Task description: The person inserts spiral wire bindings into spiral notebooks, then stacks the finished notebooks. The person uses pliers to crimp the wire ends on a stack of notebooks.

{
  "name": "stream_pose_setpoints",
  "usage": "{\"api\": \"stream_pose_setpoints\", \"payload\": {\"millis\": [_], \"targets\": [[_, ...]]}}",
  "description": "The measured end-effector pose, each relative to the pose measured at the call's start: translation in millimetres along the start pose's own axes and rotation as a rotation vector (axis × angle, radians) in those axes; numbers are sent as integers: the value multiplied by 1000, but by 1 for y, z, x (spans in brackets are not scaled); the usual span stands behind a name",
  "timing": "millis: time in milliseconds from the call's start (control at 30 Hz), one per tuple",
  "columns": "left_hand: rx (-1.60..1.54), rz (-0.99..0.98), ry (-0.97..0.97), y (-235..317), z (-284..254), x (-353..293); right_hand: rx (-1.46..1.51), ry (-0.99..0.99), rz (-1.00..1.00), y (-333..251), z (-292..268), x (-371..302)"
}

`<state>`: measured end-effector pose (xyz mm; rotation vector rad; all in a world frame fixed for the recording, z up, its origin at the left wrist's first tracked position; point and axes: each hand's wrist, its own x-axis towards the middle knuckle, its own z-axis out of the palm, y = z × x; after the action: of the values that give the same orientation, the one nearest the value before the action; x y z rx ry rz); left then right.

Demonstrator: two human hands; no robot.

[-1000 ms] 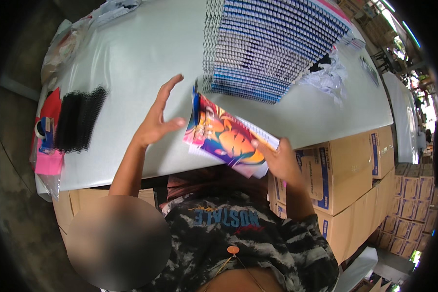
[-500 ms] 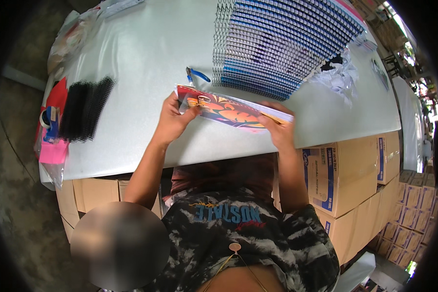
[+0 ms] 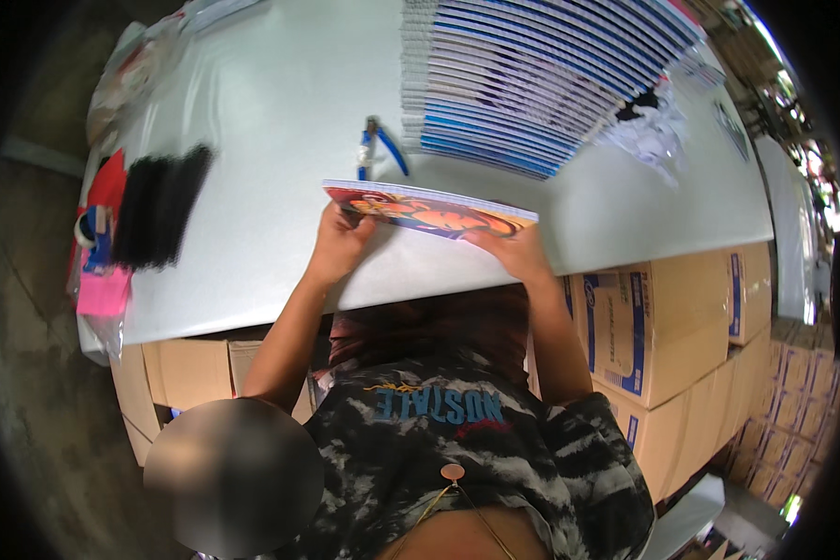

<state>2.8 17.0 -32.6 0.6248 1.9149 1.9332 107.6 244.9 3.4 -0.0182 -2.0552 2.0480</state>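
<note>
Between both hands I hold a notebook with a colourful red and orange illustrated cover, tipped up steeply above the near part of the table. My left hand grips its left end, thumb on the cover. At the right end my right hand closes on the lower edge and corner, with its fingers mostly hidden behind. Just beyond the notebook, blue-handled pliers lie on the table with their handles spread. The far long edge of the notebook faces up, and its page edges show as a pale strip.
Overlapping rows of spiral-bound notebooks cover the far right of the white table. Black wire coils lie at left, beside a tape roll and pink paper. Crumpled paper lies right; cardboard boxes stand below the table edge.
The notebook has been tilted more upright, so its cover looks narrower. It has shifted slightly left, along with my right hand. The pliers show more fully and appear turned.
</note>
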Motion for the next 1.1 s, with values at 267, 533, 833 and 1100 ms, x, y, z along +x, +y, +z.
{"api": "stream_pose_setpoints", "payload": {"millis": [267, 533, 833, 1100], "targets": [[1178, 172, 415, 11, -116, 2, -41, 18, -146, 3, 3, 3], [1694, -398, 832, 13, -231, -71, 130, -131, -168, -19, 12, 7], [1777, -220, 738, 19, -235, -63, 24, -119, -168, -12, -1, 11], [1729, -108, 832, 21, -242, -52, 43, -94, -168, -8, -3, 10]]}}
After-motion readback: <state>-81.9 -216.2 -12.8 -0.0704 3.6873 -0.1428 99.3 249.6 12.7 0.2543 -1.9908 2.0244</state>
